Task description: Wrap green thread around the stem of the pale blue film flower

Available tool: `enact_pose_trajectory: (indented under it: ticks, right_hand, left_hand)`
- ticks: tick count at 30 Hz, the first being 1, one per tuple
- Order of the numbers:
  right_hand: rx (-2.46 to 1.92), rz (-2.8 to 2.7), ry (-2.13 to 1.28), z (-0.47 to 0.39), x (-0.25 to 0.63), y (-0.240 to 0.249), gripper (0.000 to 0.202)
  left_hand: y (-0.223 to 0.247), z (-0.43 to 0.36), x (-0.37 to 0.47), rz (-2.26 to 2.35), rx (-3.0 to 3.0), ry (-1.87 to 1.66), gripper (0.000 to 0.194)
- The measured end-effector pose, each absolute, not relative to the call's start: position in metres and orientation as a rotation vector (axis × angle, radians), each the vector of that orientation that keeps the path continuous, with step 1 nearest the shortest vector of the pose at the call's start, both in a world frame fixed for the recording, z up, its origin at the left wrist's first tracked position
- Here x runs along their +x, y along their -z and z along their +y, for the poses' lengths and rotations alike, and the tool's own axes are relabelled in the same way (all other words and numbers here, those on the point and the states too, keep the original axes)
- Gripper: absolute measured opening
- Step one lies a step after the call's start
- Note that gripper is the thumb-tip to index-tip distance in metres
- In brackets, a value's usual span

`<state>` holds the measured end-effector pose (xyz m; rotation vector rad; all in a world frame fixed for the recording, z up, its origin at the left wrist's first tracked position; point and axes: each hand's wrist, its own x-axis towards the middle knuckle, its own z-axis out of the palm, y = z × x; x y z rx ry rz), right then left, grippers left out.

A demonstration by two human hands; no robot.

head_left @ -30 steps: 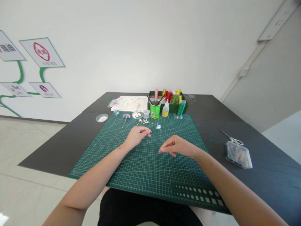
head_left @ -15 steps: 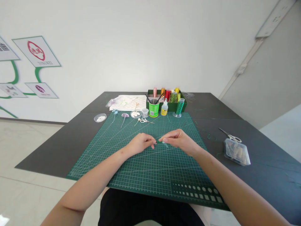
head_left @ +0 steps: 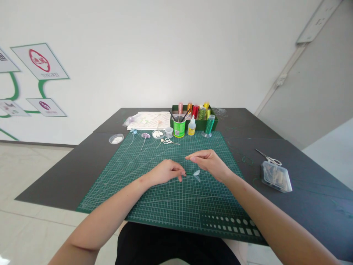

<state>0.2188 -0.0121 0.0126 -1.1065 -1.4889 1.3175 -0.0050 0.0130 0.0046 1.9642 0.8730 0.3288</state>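
Note:
Over the middle of the green cutting mat (head_left: 165, 191), my left hand (head_left: 168, 171) pinches the left end of a thin green stem. Two pale blue petals (head_left: 196, 175) spread from the stem's right end. My right hand (head_left: 206, 162) is above and to the right of the stem, apart from it. Its thumb and fingers are pressed together; whatever may be between the fingertips is too small to make out.
Behind the hands stand white scissors (head_left: 168, 141), a green can (head_left: 179, 129) with brushes, a glue bottle (head_left: 191, 127) and a box of thread spools (head_left: 216, 123). More scissors (head_left: 273, 161) and a clear box (head_left: 276, 176) lie right.
My right hand has come off the stem and sits slightly higher. My left hand has moved a little down with the stem, and the petals now show fully.

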Motion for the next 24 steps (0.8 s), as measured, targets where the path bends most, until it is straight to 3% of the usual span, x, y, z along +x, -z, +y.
enact_pose_trajectory:
  ticks: [11, 24]
  right_hand:
    - [-1.097, -1.494, -1.302, -0.015, 0.2178, -0.0177, 0.04]
    - [-1.152, -1.436, -1.266, -0.0122, 0.2154, -0.0131, 0.049]
  left_hand:
    - [-0.0053, 0.0145, -0.0057, 0.978, 2.075, -0.436, 0.026]
    - [-0.0044, 0.0117, -0.0051, 0.914, 2.125, -0.423, 0.015]
